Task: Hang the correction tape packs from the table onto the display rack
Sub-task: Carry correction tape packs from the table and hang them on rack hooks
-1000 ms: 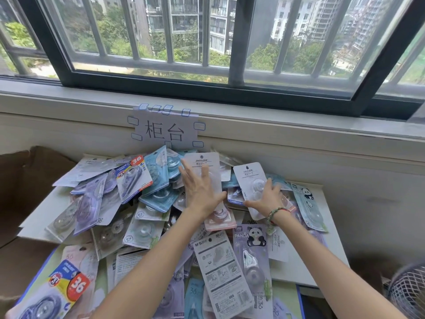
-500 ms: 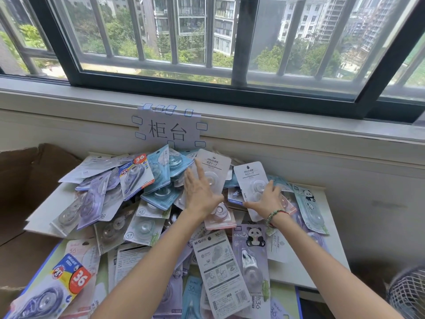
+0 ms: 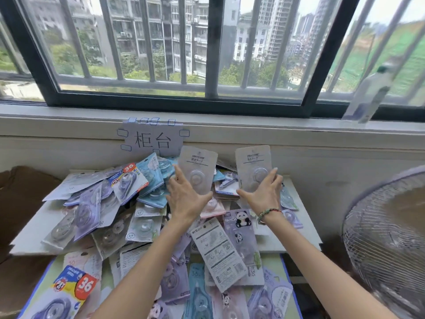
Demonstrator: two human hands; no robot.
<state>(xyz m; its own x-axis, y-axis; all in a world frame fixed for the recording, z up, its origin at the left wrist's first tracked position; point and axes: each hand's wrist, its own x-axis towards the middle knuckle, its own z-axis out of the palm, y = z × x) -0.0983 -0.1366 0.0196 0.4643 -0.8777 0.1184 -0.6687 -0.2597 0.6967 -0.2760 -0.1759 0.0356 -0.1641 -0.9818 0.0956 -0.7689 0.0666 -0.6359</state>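
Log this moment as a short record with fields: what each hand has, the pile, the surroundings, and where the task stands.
left hand: left hand holds a white pack upright, lifted above the pile
right hand: right hand holds a second white pack upright
pile: many correction tape packs lie overlapping on the table
sign: paper sign taped to the wall behind the pile
right edge: fan with a wire guard
display rack: not in view
task stage: two packs picked up, none hung yet

Packs (image 3: pixel 147 217) heaped on table (image 3: pixel 299 238); fan (image 3: pixel 388 240) right.
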